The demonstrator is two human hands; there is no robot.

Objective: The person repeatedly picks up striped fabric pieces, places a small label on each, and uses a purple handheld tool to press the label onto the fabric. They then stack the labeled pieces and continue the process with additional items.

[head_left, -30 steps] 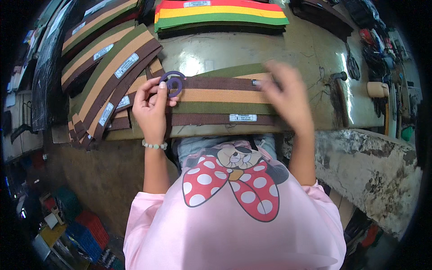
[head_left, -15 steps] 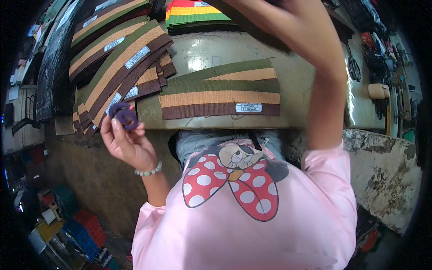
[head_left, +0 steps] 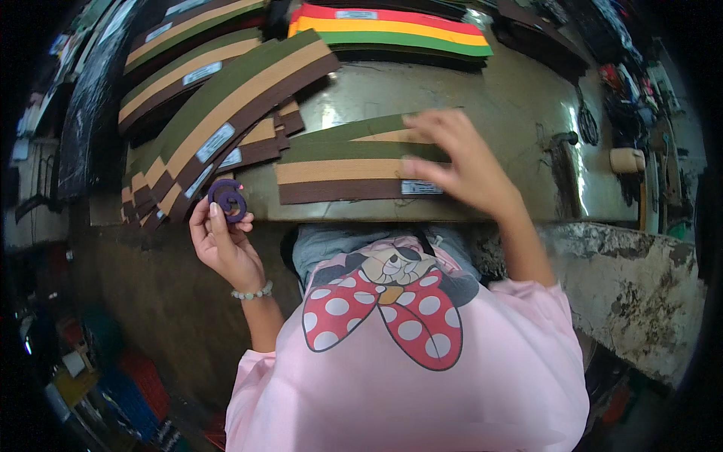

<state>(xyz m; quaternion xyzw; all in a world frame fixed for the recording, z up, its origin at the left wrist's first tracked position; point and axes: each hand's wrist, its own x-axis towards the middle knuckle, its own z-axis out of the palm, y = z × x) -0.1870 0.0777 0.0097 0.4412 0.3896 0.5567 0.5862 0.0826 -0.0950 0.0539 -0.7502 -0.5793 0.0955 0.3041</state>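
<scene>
My left hand is closed around a purple, looped object with a small red tip, near the table's front edge. My right hand reaches over loose olive, tan and brown striped fabric strips in the middle, fingers apart and slightly blurred, touching or just above their right part. To the left lies a fanned pile of similar labelled strips, its top strip slanting up toward the back.
At the back stands a red, yellow and green striped stack; darker stacks lie behind right. Other striped piles fill the back left. A cable and beige cylinder are at the right of the metal table.
My right hand has come back down from high up with a dark strip to the middle strips. The left pile's top strip now reaches further right. My left hand has moved down-left since one second ago.
</scene>
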